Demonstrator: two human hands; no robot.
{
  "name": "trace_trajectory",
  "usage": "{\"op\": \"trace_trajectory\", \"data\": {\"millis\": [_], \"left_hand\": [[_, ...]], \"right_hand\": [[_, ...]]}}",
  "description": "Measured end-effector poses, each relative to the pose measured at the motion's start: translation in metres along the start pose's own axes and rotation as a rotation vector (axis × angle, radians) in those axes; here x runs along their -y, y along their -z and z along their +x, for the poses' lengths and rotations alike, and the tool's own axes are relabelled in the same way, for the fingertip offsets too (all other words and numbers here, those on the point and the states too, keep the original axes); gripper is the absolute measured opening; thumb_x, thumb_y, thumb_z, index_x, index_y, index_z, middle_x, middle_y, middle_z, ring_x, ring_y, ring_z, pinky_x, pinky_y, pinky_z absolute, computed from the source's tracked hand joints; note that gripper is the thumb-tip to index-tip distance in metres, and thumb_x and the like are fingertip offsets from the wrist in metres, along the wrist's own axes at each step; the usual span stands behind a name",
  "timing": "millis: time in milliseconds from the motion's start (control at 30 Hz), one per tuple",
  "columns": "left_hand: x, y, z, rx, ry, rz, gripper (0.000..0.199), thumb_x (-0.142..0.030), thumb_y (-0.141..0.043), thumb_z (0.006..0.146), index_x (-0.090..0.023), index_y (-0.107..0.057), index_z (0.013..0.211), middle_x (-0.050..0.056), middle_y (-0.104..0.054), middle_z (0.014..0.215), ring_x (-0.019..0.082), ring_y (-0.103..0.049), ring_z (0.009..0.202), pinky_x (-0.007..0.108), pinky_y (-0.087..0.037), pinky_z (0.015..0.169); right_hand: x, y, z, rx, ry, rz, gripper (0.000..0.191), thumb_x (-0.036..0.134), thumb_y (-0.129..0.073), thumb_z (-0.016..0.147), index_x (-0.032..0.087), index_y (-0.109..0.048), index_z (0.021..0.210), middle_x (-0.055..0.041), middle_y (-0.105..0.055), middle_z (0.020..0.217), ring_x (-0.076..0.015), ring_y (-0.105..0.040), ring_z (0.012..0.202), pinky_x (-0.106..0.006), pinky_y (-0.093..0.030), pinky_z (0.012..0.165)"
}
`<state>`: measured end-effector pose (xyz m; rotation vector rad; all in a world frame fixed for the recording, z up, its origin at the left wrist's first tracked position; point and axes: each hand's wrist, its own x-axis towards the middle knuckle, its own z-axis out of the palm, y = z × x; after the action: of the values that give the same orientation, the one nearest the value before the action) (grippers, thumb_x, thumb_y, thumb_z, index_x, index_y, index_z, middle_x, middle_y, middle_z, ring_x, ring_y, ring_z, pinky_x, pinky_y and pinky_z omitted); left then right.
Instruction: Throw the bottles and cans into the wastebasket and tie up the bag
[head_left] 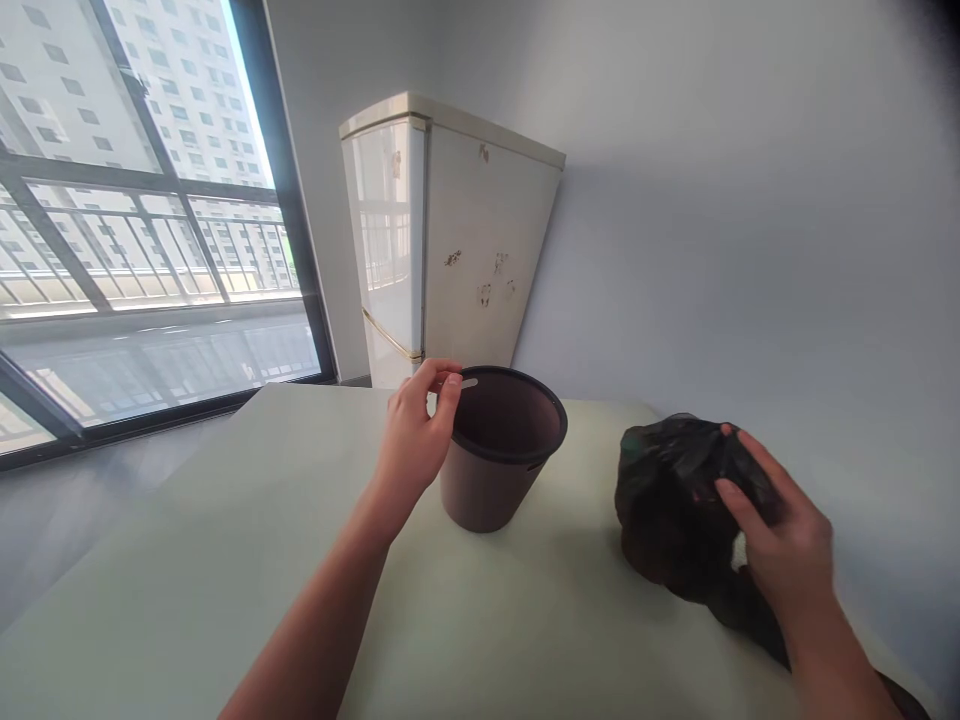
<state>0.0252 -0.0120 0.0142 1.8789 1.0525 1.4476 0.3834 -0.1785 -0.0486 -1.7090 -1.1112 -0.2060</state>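
A dark brown trash can (pixel 487 490) with a black rim stands upright on the pale green table. My left hand (pixel 422 420) pinches its rim on the left side, with fingers and thumb closed over the edge. The inside that shows is dark, and its bottom is hidden. To the right, my right hand (pixel 787 530) grips the upper part of a filled black garbage bag (pixel 667 510), thumb and fingers closed on the plastic. The bag is bulging and its contents cannot be made out. Bag and can are apart.
The pale green table (pixel 247 540) reaches to the wall on the right. Behind it stands an old white refrigerator (pixel 480 220) with peeling marks. A dark-framed glass door (pixel 150 185) on the left looks onto a railing and tall buildings.
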Motion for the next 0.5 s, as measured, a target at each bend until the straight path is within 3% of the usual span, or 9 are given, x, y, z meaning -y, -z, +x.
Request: {"op": "trace_trajectory", "data": {"millis": [100,300,500], "left_hand": [[0.0,0.001,0.0,0.007,0.007,0.002,0.026,-0.044,-0.05,0.105,-0.027,-0.069,0.109,0.005,-0.075,0.106,0.026,-0.069,0.107,0.037,-0.051,0.086],[-0.001,0.001,-0.001,0.02,0.014,0.016,0.025,-0.044,-0.05,0.104,-0.028,-0.069,0.107,0.003,-0.075,0.103,0.025,-0.069,0.106,0.036,-0.049,0.087],[-0.001,-0.001,0.0,0.039,0.013,0.012,0.024,-0.044,-0.051,0.104,-0.027,-0.069,0.105,0.002,-0.076,0.102,0.023,-0.069,0.104,0.036,-0.049,0.086]], "right_hand": [[-0.018,-0.017,0.007,0.098,-0.056,0.039,0.06,0.052,-0.071,0.092,0.048,-0.054,0.15,-0.0071,-0.057,0.153,-0.0352,-0.055,0.141,-0.047,-0.05,0.112],[-0.061,-0.049,0.024,0.143,-0.026,-0.101,0.067,0.059,-0.06,0.094,0.032,-0.051,0.155,-0.0035,-0.057,0.155,-0.0314,-0.054,0.143,-0.05,-0.04,0.123],[-0.1,-0.067,0.044,0.135,-0.082,-0.289,0.073,0.058,-0.053,0.094,0.017,-0.053,0.153,-0.0139,-0.06,0.15,-0.0351,-0.056,0.139,-0.05,-0.044,0.119]]}}
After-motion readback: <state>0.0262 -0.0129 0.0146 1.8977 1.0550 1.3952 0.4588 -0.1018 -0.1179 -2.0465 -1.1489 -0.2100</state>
